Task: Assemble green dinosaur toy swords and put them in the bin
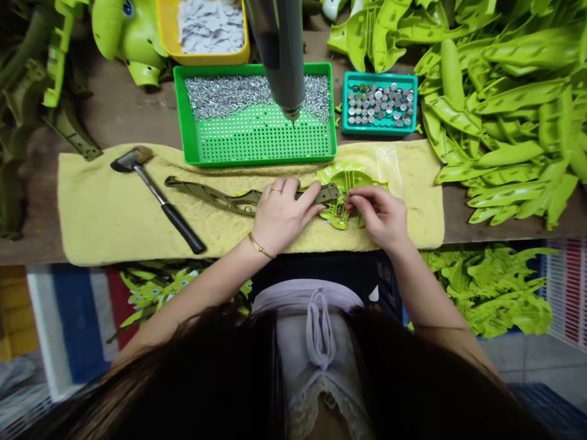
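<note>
My left hand [288, 211] is closed around a long olive-green plastic strip [215, 194], whose right end lies over a lime-green plastic shell [351, 178]. At the shell's right side, my right hand [380, 214] pinches with thumb and forefinger close to a small dark part [340, 209] inside it. What sits between those fingertips is too small to make out. Shell and strip rest on a yellow cloth [92, 208]. A hammer [158, 197] with a black handle lies on the cloth left of the strip.
A power screwdriver [284, 61] hangs over a green tray [257, 160] of screws. Right of it is a teal tray [380, 129] of button cells. A yellow bin [202, 59] holds pale pieces. Lime-green shells [509, 122] pile at right; olive parts [22, 110] heap at left.
</note>
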The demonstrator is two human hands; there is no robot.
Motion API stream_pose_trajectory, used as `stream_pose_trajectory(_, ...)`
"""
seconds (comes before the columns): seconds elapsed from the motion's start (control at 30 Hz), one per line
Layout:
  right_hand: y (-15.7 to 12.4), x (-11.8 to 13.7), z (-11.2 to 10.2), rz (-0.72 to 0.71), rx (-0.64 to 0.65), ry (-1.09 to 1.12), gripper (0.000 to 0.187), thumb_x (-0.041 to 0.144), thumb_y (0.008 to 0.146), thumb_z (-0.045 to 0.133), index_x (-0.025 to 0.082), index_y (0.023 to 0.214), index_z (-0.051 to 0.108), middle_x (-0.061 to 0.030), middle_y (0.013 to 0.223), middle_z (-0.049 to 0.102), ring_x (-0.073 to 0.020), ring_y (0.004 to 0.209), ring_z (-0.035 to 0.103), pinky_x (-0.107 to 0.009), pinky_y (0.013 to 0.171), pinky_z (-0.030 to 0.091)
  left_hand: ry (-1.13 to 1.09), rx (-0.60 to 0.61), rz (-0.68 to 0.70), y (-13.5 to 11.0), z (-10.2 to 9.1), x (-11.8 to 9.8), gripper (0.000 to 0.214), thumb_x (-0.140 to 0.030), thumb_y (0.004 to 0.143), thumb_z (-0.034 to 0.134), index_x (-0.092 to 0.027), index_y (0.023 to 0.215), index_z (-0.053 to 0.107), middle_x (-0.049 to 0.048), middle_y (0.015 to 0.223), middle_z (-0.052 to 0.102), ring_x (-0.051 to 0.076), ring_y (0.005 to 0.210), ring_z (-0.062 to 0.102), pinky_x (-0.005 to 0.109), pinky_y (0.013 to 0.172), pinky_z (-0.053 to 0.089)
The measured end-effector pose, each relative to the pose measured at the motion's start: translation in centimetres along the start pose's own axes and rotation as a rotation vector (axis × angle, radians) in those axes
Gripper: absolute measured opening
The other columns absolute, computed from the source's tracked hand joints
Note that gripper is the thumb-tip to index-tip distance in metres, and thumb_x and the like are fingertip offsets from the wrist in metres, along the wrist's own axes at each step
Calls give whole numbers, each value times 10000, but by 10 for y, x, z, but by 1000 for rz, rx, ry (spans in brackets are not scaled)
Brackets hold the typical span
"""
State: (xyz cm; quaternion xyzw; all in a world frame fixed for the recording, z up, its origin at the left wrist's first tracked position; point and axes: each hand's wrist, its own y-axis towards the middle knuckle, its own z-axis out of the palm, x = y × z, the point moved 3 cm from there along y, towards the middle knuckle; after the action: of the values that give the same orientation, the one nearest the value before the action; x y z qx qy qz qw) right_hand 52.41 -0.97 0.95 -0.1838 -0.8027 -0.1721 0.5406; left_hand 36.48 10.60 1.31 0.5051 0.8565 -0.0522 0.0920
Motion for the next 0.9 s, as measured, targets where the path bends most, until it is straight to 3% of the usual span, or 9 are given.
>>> stream_pose_trajectory(0.23,1,-2,0,13,27,13,127,346,886,600,248,951,647,4,815,717,-134,711,689,-308,697,578,24,33,-3,1,-4,-1,510,-503,962,366,-244,1366,538,145,1055,590,310,990,518,433,850,420)
stream_pose_trajectory(0.4,8,3,-4,94,126,34,169,342,856,624,226,969,671,-12,896,736,-142,784,694,-313,744,579,5,67,14,3,-7,2,523,-499,963,359,-241,1389,517,147,1017,578,315,986,505,454,845,420)
stream_pose_trajectory(0.57,11,4,-7,76,185,41,141,321,875,598,208,940,651,-24,914,708,-134,829,662,-286,748,545,13,37,10,4,-9,1,495,-487,962,373,-243,1351,558,130,981,581,306,968,498,440,839,422)
stream_pose_trajectory(0.9,10,-1,-6,125,183,113,133,330,904,564,208,932,611,-12,845,655,-112,751,629,-258,669,526,-49,54,-68,0,-7,-4,491,-485,956,385,-256,1353,559,142,1012,571,320,993,483,468,876,417)
